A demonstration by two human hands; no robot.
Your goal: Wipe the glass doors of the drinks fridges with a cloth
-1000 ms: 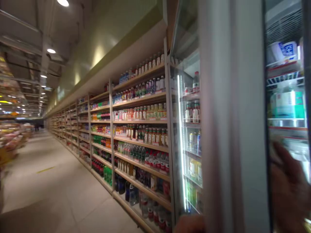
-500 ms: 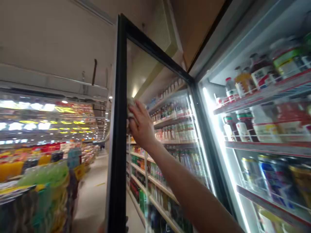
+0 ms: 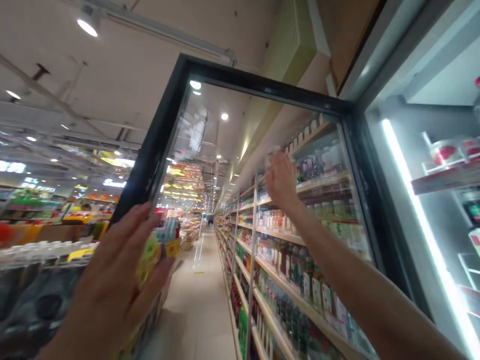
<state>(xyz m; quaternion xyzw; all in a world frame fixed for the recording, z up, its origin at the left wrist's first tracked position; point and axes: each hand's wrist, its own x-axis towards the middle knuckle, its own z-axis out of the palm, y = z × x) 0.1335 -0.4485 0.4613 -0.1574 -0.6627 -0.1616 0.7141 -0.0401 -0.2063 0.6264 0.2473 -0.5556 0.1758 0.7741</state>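
Note:
A glass cooler door (image 3: 270, 89) with a black frame stands swung open in front of me. My right hand (image 3: 281, 182) is up at the pane, pressing a pale cloth (image 3: 275, 149) against it; only the cloth's upper edge shows, blurred. At lower left, my left hand (image 3: 112, 280) is at the door's outer frame, fingers stretched out and thumb apart. It overlaps the frame, and I cannot tell how firmly it touches.
On the right is the lit cooler interior with a light strip (image 3: 416, 225) and a shelf (image 3: 442, 177) of drinks. Through the glass show shelves of bottles (image 3: 300, 270) and an aisle floor (image 3: 195, 305). Packed dark bottles (image 3: 41, 295) stand at left.
My right hand has moved from beside the outer frame rightward across the pane with the cloth. My left hand has come into view at the frame. The view has turned left, and the door appears wider.

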